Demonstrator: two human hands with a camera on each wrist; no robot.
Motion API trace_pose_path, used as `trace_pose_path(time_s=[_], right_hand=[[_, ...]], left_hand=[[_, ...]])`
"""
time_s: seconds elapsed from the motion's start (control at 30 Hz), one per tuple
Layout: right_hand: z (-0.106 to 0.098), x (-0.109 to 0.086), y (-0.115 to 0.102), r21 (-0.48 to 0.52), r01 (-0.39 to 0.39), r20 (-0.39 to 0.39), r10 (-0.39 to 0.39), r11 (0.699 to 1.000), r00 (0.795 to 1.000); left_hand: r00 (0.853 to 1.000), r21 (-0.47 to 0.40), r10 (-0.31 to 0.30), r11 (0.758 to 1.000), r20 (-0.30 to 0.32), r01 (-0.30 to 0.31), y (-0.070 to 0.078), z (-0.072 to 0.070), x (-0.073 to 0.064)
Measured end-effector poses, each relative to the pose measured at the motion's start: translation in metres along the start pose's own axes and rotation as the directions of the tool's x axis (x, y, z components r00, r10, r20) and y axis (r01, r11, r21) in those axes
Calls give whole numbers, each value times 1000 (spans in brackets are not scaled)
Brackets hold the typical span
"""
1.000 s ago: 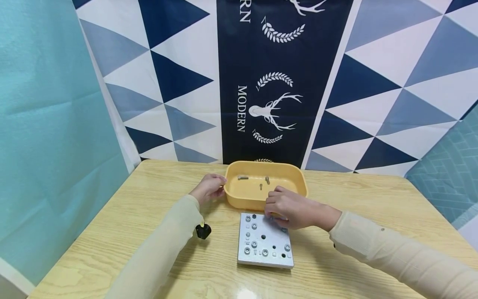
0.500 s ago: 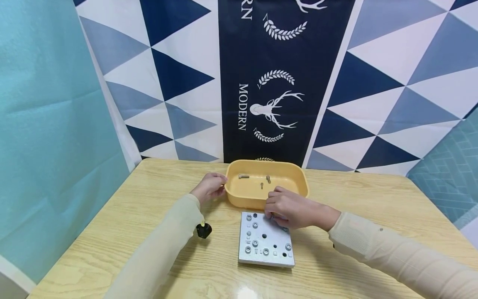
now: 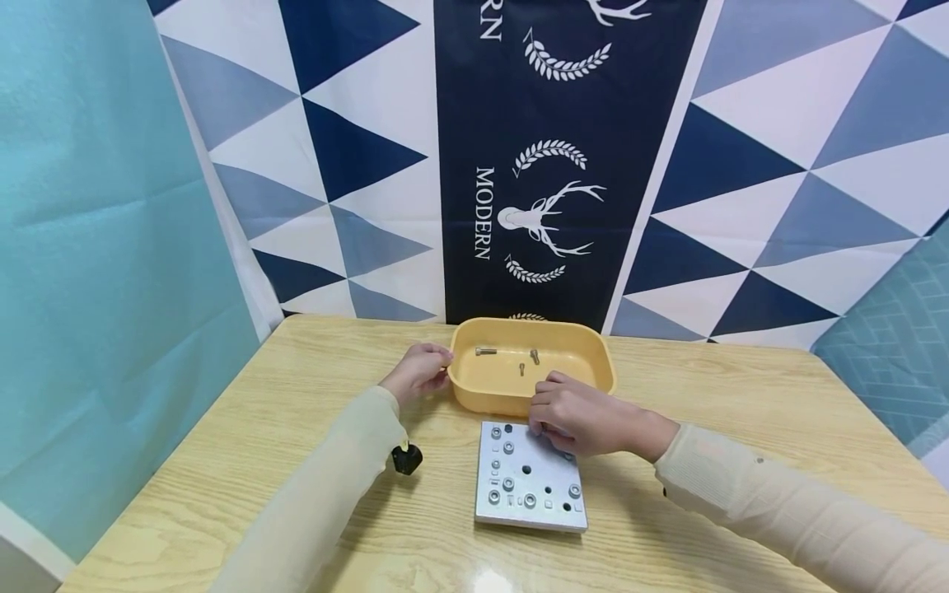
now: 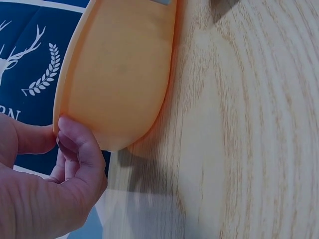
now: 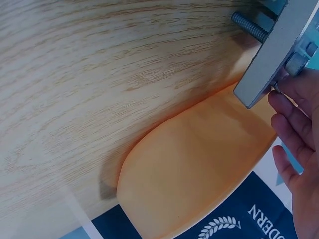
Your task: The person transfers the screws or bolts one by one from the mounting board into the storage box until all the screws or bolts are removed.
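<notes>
My left hand (image 3: 423, 371) pinches the left end of the rim of a yellow plastic tray (image 3: 485, 401), thumb outside and fingers curled at the edge. A silver metal plate (image 3: 544, 471) with several socket-head screws and holes sits in front of the tray. Over its far right corner, my right hand (image 3: 574, 413) has thumb and forefinger curled at a small metal screw (image 5: 275, 86), mostly hidden by the fingertips. Beneath the plate, a threaded bolt end (image 5: 249, 26) sticks out in the right wrist view.
Inside the tray lie three loose screws, among them a longer screw (image 3: 486, 352). A black object (image 3: 406, 459) shows by the left sleeve. Wooden table (image 3: 726, 403) surrounds the plate, and a patterned cloth (image 3: 534, 123) hangs behind.
Both hands keep their places at the tray rim and the plate's far corner. The right fingers shift only slightly; the whole view drifts a little.
</notes>
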State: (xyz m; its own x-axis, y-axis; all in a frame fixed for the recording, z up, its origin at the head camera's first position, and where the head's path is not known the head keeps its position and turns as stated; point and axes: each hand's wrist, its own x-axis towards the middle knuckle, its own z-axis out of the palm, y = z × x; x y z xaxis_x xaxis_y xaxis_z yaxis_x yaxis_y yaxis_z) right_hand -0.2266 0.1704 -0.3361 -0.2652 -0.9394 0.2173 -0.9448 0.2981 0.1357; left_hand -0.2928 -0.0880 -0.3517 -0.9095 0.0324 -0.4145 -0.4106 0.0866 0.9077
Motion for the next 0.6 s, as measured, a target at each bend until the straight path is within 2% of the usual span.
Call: trace_pose_path(time_s=[0.3,0.6], right_hand=[[-3,-1,-1,-13,0,-40,0,1000,999],[-5,-2,0,-19,4,-62,-5,1000,998]], left_hand=[[1000,-10,9,1000,-6,-9,-1,2,1],[1000,25,17,1000,-9,-17,-2,1,0]])
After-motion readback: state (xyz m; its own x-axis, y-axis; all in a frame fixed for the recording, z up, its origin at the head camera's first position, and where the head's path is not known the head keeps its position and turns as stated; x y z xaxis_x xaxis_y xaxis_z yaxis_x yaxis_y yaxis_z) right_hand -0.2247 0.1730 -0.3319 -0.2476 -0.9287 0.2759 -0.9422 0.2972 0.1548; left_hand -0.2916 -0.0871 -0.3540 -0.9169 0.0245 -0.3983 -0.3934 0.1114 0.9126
